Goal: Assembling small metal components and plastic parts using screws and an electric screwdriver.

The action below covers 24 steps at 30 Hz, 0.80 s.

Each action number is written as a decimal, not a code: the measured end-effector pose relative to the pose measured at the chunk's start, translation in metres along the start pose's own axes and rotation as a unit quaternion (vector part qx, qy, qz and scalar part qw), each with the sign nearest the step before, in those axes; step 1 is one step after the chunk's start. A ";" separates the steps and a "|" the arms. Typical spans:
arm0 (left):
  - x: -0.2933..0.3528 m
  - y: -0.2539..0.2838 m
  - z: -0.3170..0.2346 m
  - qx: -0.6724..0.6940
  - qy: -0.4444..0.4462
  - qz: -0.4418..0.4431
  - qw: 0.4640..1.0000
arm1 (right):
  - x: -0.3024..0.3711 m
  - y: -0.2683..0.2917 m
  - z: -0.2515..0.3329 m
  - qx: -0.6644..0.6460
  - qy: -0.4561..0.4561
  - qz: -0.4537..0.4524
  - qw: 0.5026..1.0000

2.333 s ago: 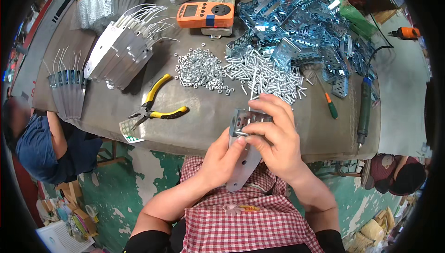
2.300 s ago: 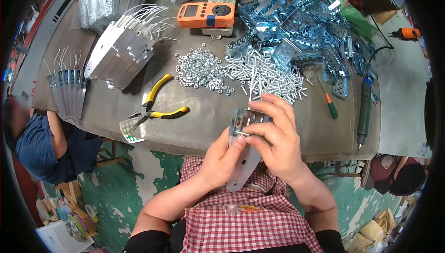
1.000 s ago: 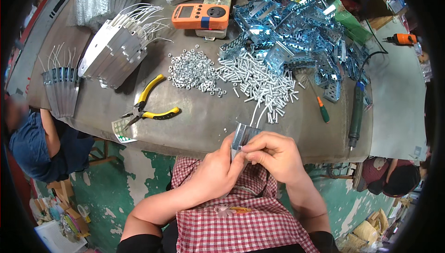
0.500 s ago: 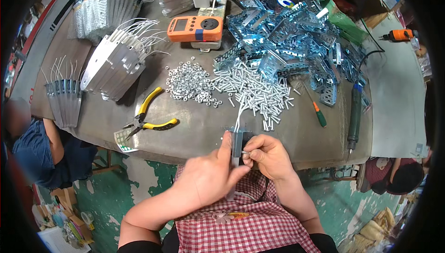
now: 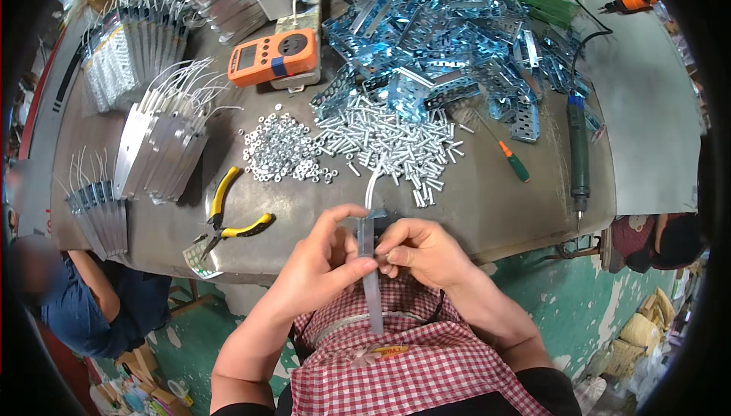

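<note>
My metal strip [image 5: 372, 308], broad face up 2.3 s ago, is now turned nearly edge-on, its lower end over my checked apron [image 5: 403, 374]. It sits between my two hands: left hand [image 5: 316, 260] along its left side, right hand [image 5: 420, 252] on its right. Left thumb and forefinger are spread apart, forefinger near the top end, thumb lower, keeping hold of the strip. The right fingers, earlier over the bracket's face, are curled with tips close together at its right side; cannot tell what they pinch. The bracket [image 5: 366, 239] is at the strip's upper end; white wires [image 5: 371, 191] run from there towards the loose screws [image 5: 400, 142]. Farther out on the bench [image 5: 320, 199]: yellow-handled pliers [image 5: 250, 227] lying open, then nuts [image 5: 278, 149] left of the screws, and heaped perforated brackets [image 5: 449, 58] beyond.
</note>
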State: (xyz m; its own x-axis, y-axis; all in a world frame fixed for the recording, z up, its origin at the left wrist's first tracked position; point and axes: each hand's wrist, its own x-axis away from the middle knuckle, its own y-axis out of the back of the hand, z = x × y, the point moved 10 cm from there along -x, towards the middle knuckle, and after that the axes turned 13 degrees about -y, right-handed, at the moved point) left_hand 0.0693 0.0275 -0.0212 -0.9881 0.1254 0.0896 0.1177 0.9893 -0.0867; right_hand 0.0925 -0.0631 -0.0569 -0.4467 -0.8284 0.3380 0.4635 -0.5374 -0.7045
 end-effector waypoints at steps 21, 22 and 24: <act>0.003 0.003 0.003 0.043 0.012 -0.086 0.995 | 0.089 0.051 0.128 0.422 0.272 -0.427 0.752; 0.002 0.001 0.002 0.049 0.005 -0.075 0.996 | 0.128 0.074 0.161 0.434 0.292 -0.557 0.645; 0.002 0.002 0.000 0.017 0.007 -0.063 0.998 | 0.190 0.103 0.198 0.605 0.251 -0.692 0.304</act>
State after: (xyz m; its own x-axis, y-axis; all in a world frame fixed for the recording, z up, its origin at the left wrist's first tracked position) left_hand 0.0680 0.0294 -0.0215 -0.9933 0.0019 0.1152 -0.0106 0.9941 -0.1081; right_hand 0.2069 -0.3075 0.0583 -0.7750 0.2877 -0.5627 -0.6265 -0.2326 0.7439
